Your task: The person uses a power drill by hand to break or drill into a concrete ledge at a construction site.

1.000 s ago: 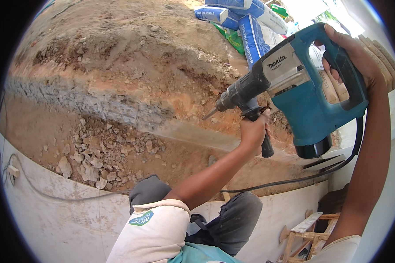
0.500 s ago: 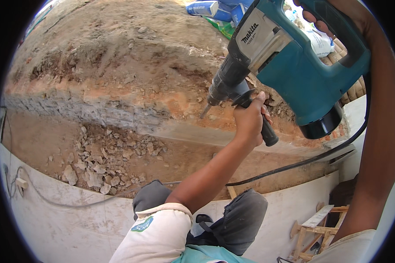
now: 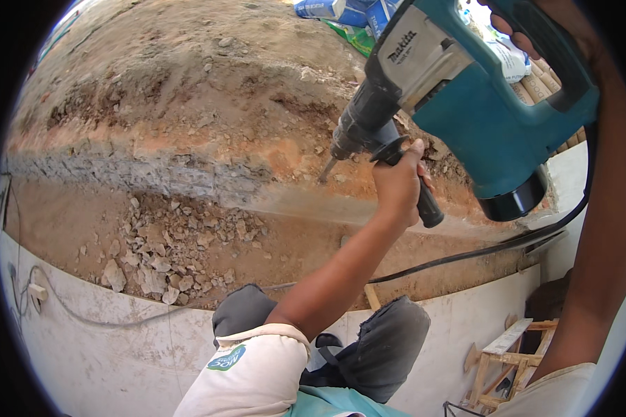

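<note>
A teal and black demolition hammer [image 3: 469, 121] slants across the upper right, its chisel bit [image 3: 328, 170] pointing down and left. The bit's tip meets the orange-brown edge of the broken masonry ledge [image 3: 278, 163]. Around the black side handle [image 3: 428, 205] the fingers of my left hand [image 3: 398, 186] are wrapped. My right hand [image 3: 569, 24] grips the rear handle [image 3: 570, 76] at the top right, partly cut off by the frame's edge. From the tool's back end a black cable [image 3: 466, 258] runs down and left.
Broken rubble [image 3: 163, 257] lies in the earth trench below the ledge. A grey cord [image 3: 111, 322] crosses the pale floor [image 3: 104, 354] to the left. Bags [image 3: 351, 14] sit on the far side, and a small wooden stool [image 3: 511, 358] stands at lower right.
The hammer and both hands appear slightly farther right in the picture, and the scene has shifted a little too. Both grips stay the same.
</note>
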